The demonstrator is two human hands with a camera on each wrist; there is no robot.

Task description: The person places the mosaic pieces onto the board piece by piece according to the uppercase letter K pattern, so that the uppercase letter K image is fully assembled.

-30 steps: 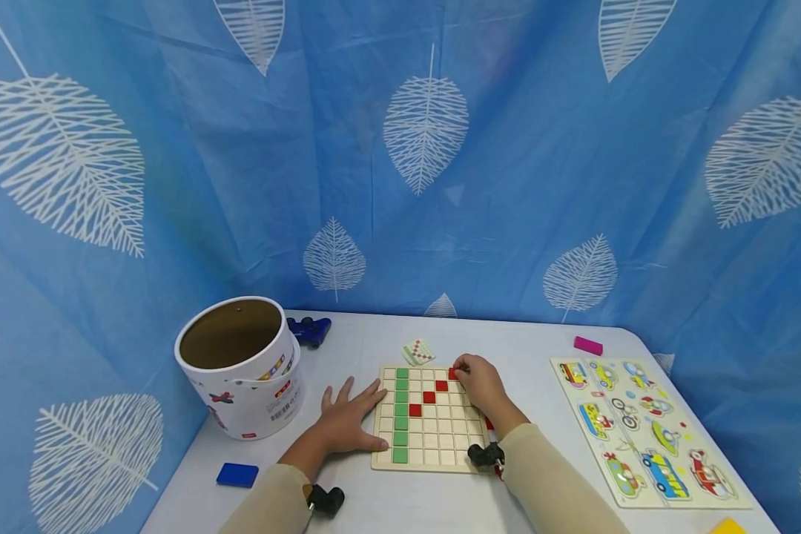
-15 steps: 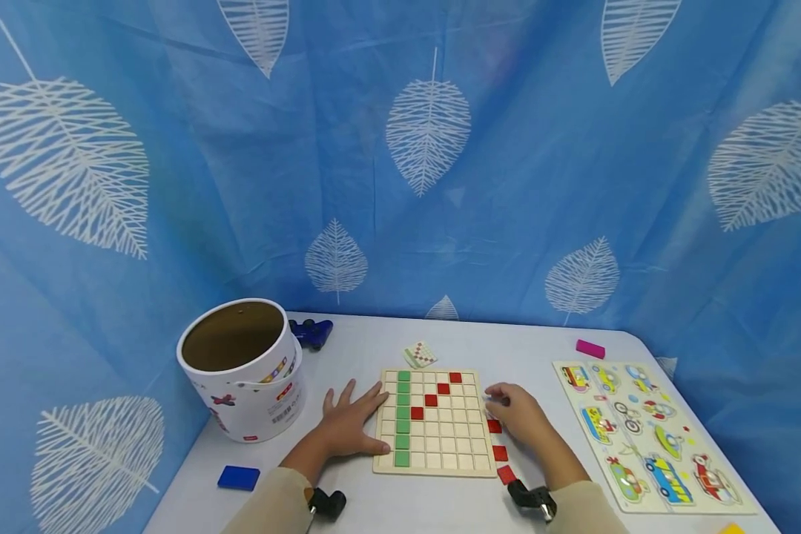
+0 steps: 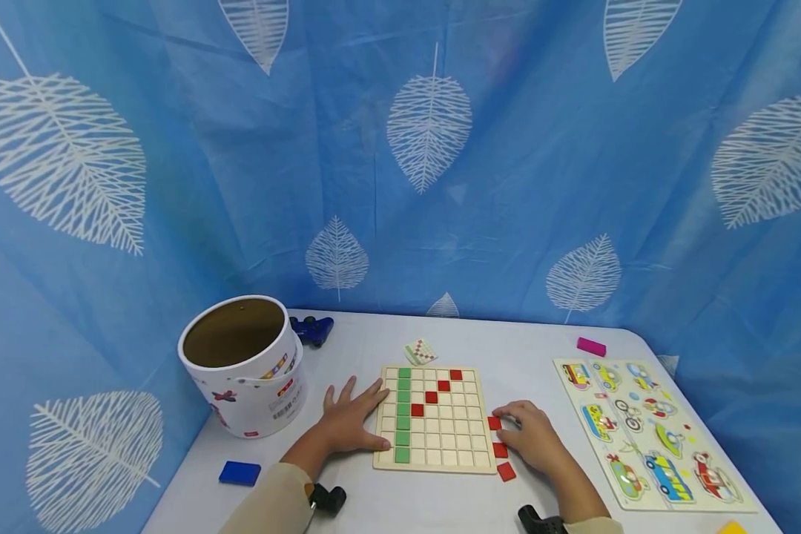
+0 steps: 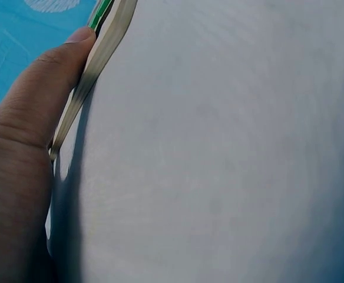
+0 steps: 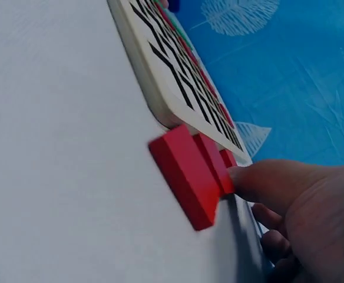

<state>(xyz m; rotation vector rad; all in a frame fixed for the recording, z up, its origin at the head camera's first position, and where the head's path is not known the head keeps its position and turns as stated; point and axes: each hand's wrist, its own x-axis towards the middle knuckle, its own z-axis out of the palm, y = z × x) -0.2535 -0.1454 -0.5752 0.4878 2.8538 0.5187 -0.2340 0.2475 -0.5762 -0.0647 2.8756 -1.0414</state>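
Observation:
A square wooden grid board [image 3: 450, 469] lies on the white table, with a column of green tiles [image 3: 403, 408] and a diagonal of red tiles [image 3: 431, 397] in its cells. My left hand [image 3: 348, 424] rests with spread fingers along the board's left edge; its thumb [image 4: 72, 50] lies on the frame in the left wrist view. Three loose red tiles line the right side: a far one [image 3: 495, 423], a middle one [image 3: 500, 450] and a near one [image 3: 506, 472]. Around the far tile, my right hand [image 3: 532, 437] holds thumb and forefinger apart. The thumb overlaps the tiles in the right wrist view.
Behind the board lies a small pattern card [image 3: 420, 351]. A white bucket [image 3: 267, 404], a blue game controller [image 3: 312, 331] and a blue block [image 3: 239, 473] are on the left. To the right are a vehicle puzzle board [image 3: 634, 445] and a magenta block [image 3: 591, 346].
My right hand has let go of a red tile in the board's far right area, then moved right and toward me to the loose red tiles. The left hand has stayed in place.

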